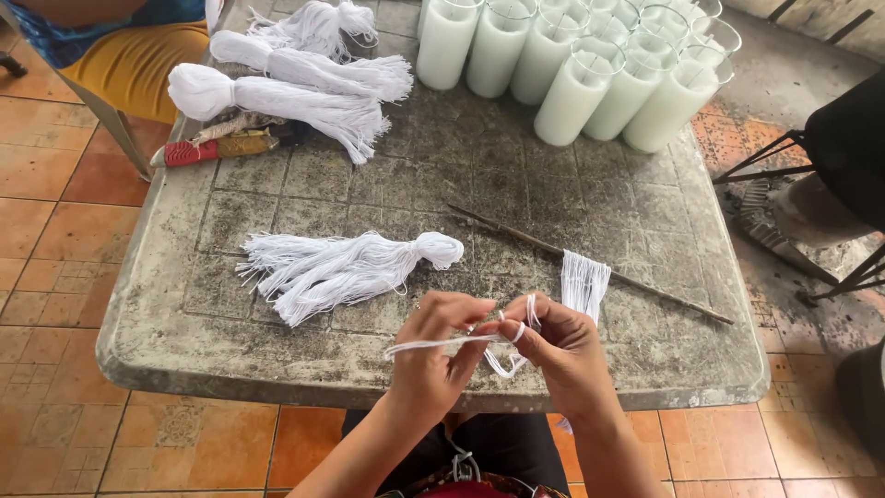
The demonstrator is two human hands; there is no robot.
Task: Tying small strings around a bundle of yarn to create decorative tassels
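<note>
Both hands meet just over the near edge of the stone tabletop (277,369): the left hand (433,350) and right hand (562,355) are each closed in a pinch on a short white string (442,344), pulled taut between them so it can be worked. A loose wick bundle (341,267) lies near the left hand, within reach; glass candles (572,65) crowd the far edge.

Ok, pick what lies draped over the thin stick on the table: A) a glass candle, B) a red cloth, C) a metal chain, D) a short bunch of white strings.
D: a short bunch of white strings hangs across the thin stick, just beyond the right hand.
</note>
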